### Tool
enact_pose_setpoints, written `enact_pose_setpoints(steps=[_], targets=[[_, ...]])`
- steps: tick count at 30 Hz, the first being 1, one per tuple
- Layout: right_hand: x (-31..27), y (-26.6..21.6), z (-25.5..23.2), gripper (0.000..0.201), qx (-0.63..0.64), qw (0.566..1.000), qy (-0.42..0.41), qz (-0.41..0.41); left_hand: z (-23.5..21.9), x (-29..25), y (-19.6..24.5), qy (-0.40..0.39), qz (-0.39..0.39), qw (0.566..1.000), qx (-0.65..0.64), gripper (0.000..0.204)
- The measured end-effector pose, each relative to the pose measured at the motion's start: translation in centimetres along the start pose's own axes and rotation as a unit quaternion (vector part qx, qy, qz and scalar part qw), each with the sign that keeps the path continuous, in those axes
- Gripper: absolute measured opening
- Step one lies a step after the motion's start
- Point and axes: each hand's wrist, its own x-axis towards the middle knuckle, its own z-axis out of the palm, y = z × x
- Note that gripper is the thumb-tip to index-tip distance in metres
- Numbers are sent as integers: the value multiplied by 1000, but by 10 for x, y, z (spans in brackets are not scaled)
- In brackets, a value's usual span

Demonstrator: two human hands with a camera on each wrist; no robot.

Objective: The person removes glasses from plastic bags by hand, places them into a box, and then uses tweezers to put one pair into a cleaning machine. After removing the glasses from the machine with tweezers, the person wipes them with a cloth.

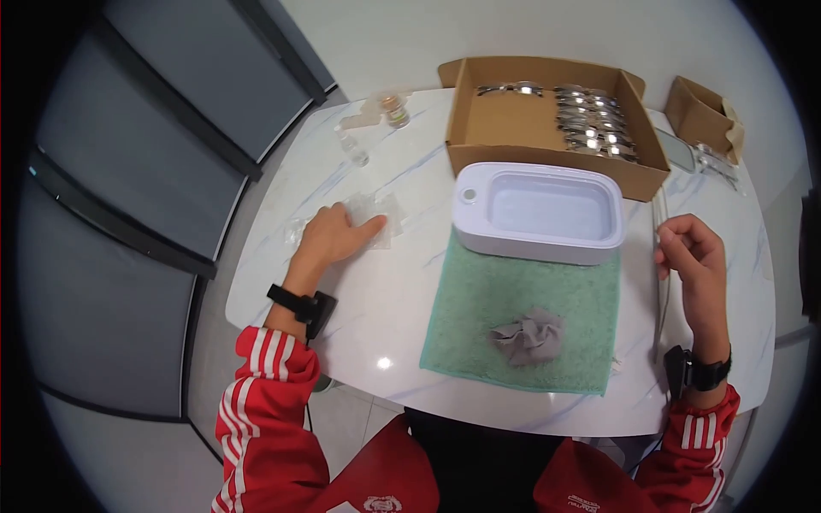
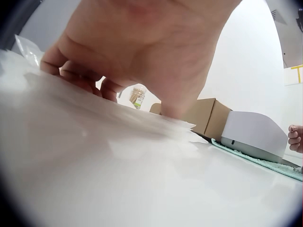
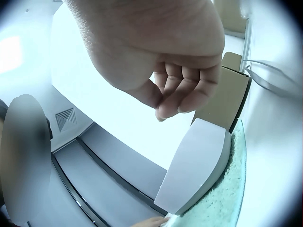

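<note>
Left grip (image 1: 333,235) spread wide over thin, crinkled clear bags (image 1: 394,221) on the glossy desk (image 1: 368,342); step looks like taking one up, next move likely calling for a pinch at its edge. Right grip (image 1: 698,259) loosely curled, nothing visibly held. Farther out: smooth lilac tub (image 1: 530,245) on fuzzy green towel (image 1: 462,308), crumpled grey cloth (image 1: 528,336), cardboard box (image 1: 513,160) of glasses (image 1: 592,122).

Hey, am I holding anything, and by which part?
Right hand holds nothing visible. Left hand touches the plastic bags from above; whether it grips them is unclear.
</note>
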Motion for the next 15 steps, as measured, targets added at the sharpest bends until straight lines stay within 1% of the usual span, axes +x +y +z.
enact_pose_setpoints(steps=[2, 4, 6, 7, 9, 10, 11, 12, 13, 14, 15], targets=[[-3, -2, 1, 11, 22, 1000, -2, 2, 4, 6, -6, -1, 12, 1000, 15, 81], [-4, -3, -3, 11, 29, 999, -16, 11, 3, 9, -5, 10, 1, 1000, -2, 76], [-1, -3, -6, 12, 45, 999, -15, 11, -6, 1, 5, 88, 15, 994, -65, 64], [0, -2, -10, 12, 34, 999, 2, 14, -10, 0, 18, 81, 31, 993, -75, 64], [6, 0, -15, 14, 33, 999, 8, 29, -23, -8, 35, 180, 97, 959, -196, 53], [9, 1, -20, 14, 23, 999, 13, 28, -33, -15, 49, 178, 101, 957, -206, 53], [9, 3, -25, 15, 19, 998, 34, 41, -42, -27, 67, 106, 84, 909, -394, 49], [12, 6, -31, 15, 16, 997, 55, 55, -49, -36, 82, 27, 62, 824, -563, 46], [15, 9, -38, 15, 6, 997, 58, 53, -51, -41, 92, -59, 73, 681, -726, 43], [18, 13, -47, 16, 8, 994, 79, 79, -51, -45, 100, -62, 75, 673, -733, 43], [23, 17, -56, 16, 11, 990, 97, 105, -50, -49, 106, -122, 94, 570, -807, 43]])
